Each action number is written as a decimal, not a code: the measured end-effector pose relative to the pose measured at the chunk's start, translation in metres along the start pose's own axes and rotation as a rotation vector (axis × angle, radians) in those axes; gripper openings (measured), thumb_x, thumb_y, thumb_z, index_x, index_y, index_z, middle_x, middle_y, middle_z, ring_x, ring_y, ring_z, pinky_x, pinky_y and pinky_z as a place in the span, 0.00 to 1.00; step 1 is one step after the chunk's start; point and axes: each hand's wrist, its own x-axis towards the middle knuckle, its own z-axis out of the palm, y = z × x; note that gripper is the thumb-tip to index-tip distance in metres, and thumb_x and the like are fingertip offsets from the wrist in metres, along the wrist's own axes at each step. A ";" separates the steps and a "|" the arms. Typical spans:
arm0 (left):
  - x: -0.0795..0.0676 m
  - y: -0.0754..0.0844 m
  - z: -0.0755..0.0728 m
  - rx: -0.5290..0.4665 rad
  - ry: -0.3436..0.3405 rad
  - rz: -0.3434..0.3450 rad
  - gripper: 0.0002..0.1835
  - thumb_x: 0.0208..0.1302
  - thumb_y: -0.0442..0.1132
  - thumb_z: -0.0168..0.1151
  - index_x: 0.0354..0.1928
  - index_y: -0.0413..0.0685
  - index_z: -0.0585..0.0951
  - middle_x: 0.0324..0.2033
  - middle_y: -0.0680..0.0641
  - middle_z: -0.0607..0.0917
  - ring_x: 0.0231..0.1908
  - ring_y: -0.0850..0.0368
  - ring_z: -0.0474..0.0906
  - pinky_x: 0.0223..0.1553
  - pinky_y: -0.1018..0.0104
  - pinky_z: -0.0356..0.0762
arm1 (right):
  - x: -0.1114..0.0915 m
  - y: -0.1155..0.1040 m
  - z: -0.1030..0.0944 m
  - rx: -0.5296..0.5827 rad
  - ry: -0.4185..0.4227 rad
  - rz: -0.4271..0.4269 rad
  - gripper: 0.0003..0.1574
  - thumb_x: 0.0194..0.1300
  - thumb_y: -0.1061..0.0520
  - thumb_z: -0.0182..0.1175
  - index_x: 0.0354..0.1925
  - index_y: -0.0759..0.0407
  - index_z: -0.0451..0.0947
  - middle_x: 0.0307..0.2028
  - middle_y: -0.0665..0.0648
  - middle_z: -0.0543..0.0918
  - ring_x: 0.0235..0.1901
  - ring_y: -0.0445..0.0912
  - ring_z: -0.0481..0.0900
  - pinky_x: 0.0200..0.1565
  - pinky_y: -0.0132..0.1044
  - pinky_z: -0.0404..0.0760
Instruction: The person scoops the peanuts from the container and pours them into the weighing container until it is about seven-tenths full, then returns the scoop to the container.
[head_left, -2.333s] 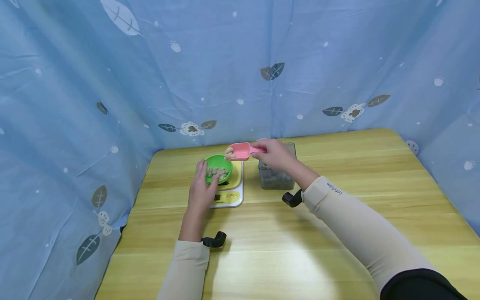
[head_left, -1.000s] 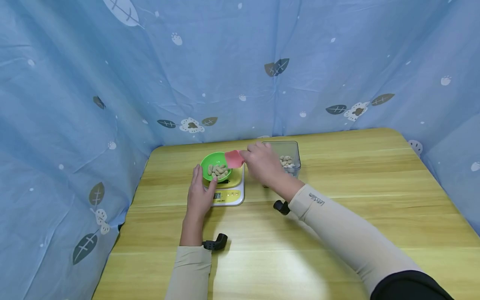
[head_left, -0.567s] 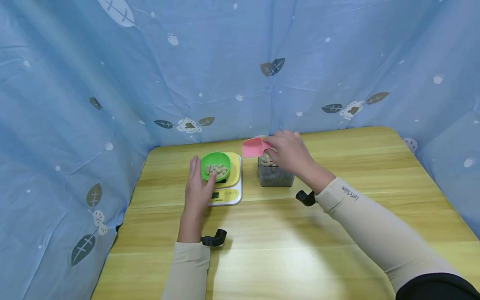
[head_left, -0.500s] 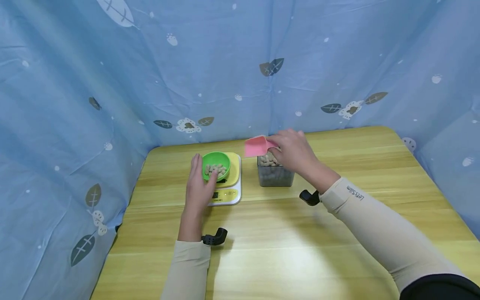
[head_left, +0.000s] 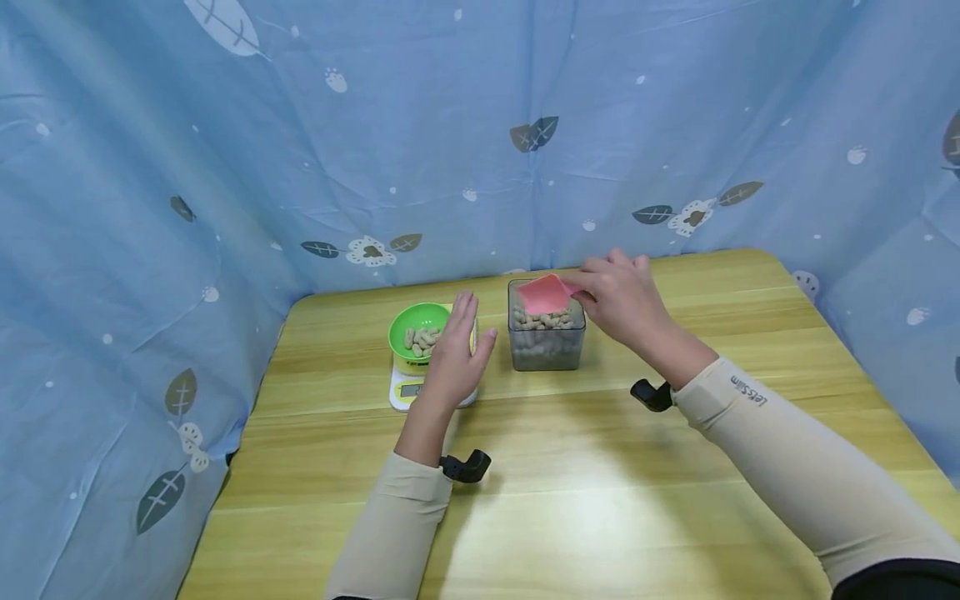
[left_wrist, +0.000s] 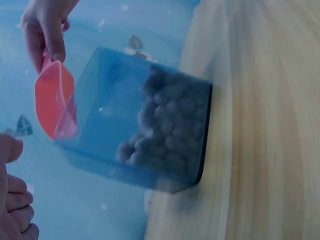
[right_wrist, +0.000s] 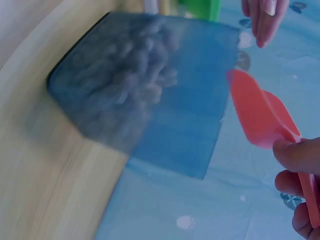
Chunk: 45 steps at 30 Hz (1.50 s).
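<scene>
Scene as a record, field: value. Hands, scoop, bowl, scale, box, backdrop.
Right hand: right hand grips the scoop by its handle
Scoop: pink scoop, at the box's open top; no peanuts visible in it
Left hand: left hand holds nothing, partly blocks the head view of bowl and scale
Bowl: green bowl, on the scale, some peanuts inside
Scale: scale on the table, reading not legible
Box: clear box, right of the scale, partly filled with peanuts
Backdrop: blue patterned curtain
</scene>
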 end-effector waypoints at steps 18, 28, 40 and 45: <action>0.016 0.015 0.035 0.024 -0.111 -0.020 0.30 0.79 0.48 0.41 0.76 0.43 0.55 0.78 0.50 0.50 0.77 0.53 0.46 0.76 0.55 0.48 | 0.011 0.005 0.028 -0.262 -0.070 -0.142 0.23 0.54 0.72 0.66 0.43 0.49 0.89 0.35 0.56 0.83 0.28 0.55 0.73 0.29 0.46 0.70; 0.018 0.018 0.039 -0.001 -0.077 -0.025 0.29 0.79 0.46 0.41 0.76 0.44 0.57 0.77 0.48 0.54 0.76 0.54 0.48 0.76 0.55 0.52 | 0.015 -0.004 0.050 -0.319 -0.165 -0.209 0.16 0.55 0.62 0.72 0.43 0.48 0.89 0.39 0.53 0.84 0.30 0.54 0.76 0.28 0.42 0.69; 0.019 0.017 0.038 -0.028 -0.065 -0.029 0.28 0.78 0.47 0.42 0.76 0.48 0.59 0.77 0.52 0.55 0.76 0.56 0.49 0.75 0.55 0.53 | 0.028 0.006 0.055 -0.024 -0.257 -0.196 0.11 0.55 0.71 0.67 0.34 0.58 0.88 0.32 0.57 0.83 0.32 0.54 0.77 0.35 0.47 0.82; 0.019 0.016 0.038 -0.007 -0.092 -0.029 0.29 0.79 0.49 0.41 0.76 0.49 0.57 0.77 0.52 0.53 0.77 0.57 0.47 0.76 0.54 0.51 | 0.027 0.012 0.052 0.084 -0.336 -0.167 0.11 0.52 0.71 0.68 0.33 0.58 0.87 0.32 0.55 0.82 0.35 0.52 0.78 0.40 0.46 0.82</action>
